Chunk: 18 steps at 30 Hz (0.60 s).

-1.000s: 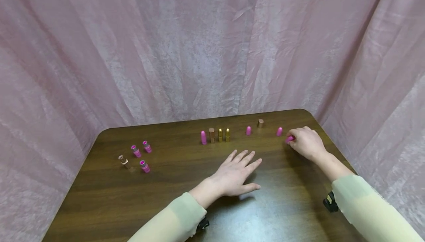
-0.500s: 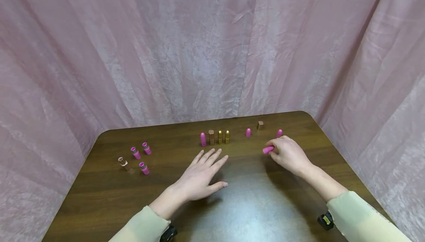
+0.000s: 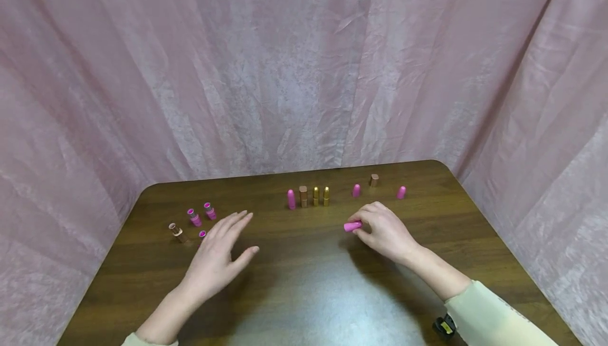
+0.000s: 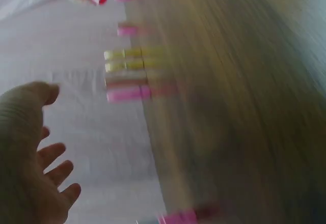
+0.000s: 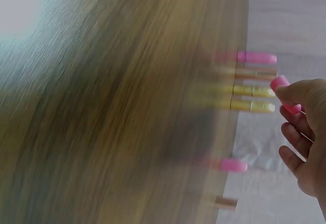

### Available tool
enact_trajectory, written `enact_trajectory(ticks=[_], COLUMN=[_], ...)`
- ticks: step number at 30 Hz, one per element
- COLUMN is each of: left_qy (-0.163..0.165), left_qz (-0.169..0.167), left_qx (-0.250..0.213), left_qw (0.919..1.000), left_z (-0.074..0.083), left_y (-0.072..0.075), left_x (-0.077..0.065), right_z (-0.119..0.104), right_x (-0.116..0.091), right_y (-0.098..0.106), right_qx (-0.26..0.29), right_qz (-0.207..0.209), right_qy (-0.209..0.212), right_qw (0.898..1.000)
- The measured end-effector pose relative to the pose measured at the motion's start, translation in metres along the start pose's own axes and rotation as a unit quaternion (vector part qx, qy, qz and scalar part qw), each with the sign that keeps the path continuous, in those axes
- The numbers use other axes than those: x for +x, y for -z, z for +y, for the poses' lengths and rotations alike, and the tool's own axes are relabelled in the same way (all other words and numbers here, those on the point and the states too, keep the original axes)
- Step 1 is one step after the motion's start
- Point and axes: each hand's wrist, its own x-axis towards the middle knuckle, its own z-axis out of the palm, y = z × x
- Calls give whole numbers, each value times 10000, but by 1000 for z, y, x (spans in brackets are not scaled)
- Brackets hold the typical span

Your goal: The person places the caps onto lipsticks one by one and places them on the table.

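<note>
My right hand (image 3: 387, 232) pinches a pink lipstick cap (image 3: 352, 226) between thumb and fingers, above the right middle of the table. In the right wrist view the same cap (image 5: 279, 83) shows at the fingertips. My left hand (image 3: 216, 256) reaches over the left part of the table with fingers apart and holds nothing. Just beyond its fingers stands an uncapped pink lipstick (image 3: 202, 234), mostly hidden by the hand. Two more uncapped pink lipsticks (image 3: 194, 218) and an uncapped bronze lipstick (image 3: 177, 231) stand close by.
At the back middle, a capped pink lipstick (image 3: 291, 200), a bronze one (image 3: 303, 197) and two gold ones (image 3: 321, 196) stand in a row. Two pink caps (image 3: 356, 191) and a bronze cap (image 3: 374, 180) stand at the back right. A pink curtain (image 3: 285, 71) hangs behind the wooden table (image 3: 294, 277).
My right hand has carried the pink cap leftward from the right side of the table. My left hand has swept left from the middle to the uncapped lipsticks.
</note>
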Motion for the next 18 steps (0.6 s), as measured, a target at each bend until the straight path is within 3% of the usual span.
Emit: enact_trajectory(ticks=[4,7,13,18], left_qy=[942,1637,2737,3254], left_qz=[668,831,506,255], left_qx=[-500,-770,-1395,-1803], left_qw=[9921,9800,9503,9279], left_z=[-26,-45,-74,-86], left_y=[15,19,15,8], left_x=[-17,-28,-43,-42], right_z=[-13,-25,-47,-60], right_x=[10,19,33,37], right_y=[-9,-16,-32,-45], right_qx=[72,125,299,316], right_qz=[-138,-250,-427,-631], right_qy=[55,111,307,392], right_qw=[9999,9995,9982,9967])
